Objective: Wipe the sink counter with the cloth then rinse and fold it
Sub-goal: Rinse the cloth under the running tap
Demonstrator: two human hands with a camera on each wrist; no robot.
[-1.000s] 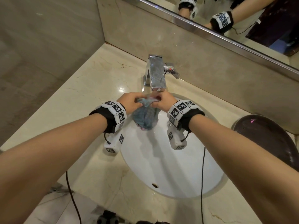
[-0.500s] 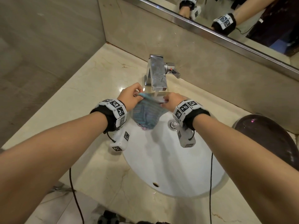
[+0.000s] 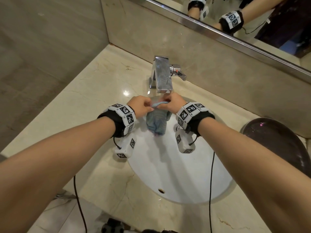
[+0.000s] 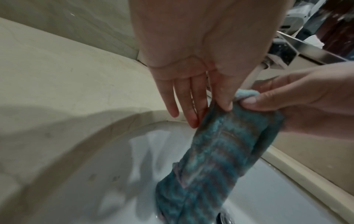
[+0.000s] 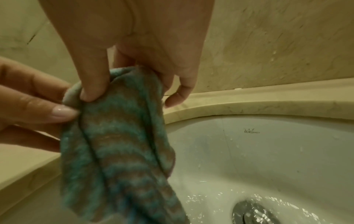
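A wet blue-and-teal striped cloth (image 3: pixel 156 122) hangs over the white sink basin (image 3: pixel 176 174), just below the chrome faucet (image 3: pixel 164 76). My left hand (image 3: pixel 149 106) and right hand (image 3: pixel 164 102) sit close together and both pinch its bunched top edge. In the left wrist view the left thumb and forefinger pinch the cloth (image 4: pixel 220 151) while the other fingers hang straight. In the right wrist view the right hand (image 5: pixel 124 75) grips the cloth (image 5: pixel 122 144) between thumb and fingers. Water ripples around the drain (image 5: pixel 254 212).
The beige marble counter (image 3: pixel 94 98) surrounds the basin, with walls at the left and back. A mirror (image 3: pixel 252 22) runs above the back wall. A dark round bowl (image 3: pixel 277 145) sits on the counter at the right. The faucet handle (image 3: pixel 178 72) sticks out to the right.
Half a second ago my hands were spread, stretching the cloth's top edge under the faucet. They have come back together and the cloth hangs bunched again.
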